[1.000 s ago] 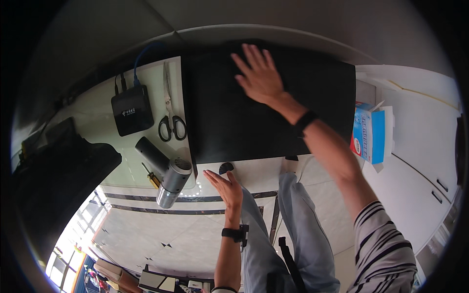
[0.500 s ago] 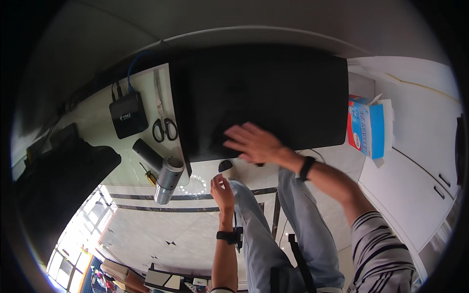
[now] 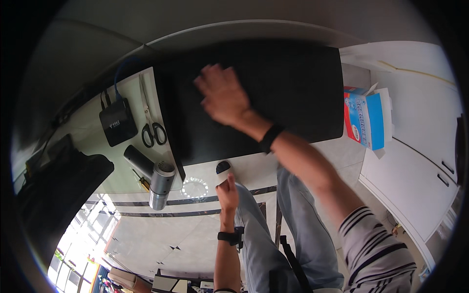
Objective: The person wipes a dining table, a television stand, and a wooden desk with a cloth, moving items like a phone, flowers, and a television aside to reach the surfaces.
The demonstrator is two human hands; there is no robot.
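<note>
My right hand (image 3: 223, 96) is over the left part of a black rectangular surface (image 3: 293, 88), palm down with its fingers spread. It looks slightly blurred, and I cannot tell whether it touches the surface. A black band circles that wrist. Lower down, my left hand (image 3: 227, 194) hangs beside my left leg with its fingers curled in and no object visible in it. From this view its fingertips overlap the heel end of my dark-toed shoe (image 3: 223, 171). A dark device is strapped to the left wrist.
On a pale tabletop left of the black surface lie scissors (image 3: 152, 122), a black box with cables (image 3: 118, 122), a grey hair dryer (image 3: 160, 183) and a yellow-handled screwdriver (image 3: 143, 182). To the right are a blue and red carton (image 3: 365, 119) and white cabinets (image 3: 410, 180).
My right hand has swept away from me and to the left across the black surface. My left hand has shifted slightly right, its fingers more curled. The view has shifted a little.
</note>
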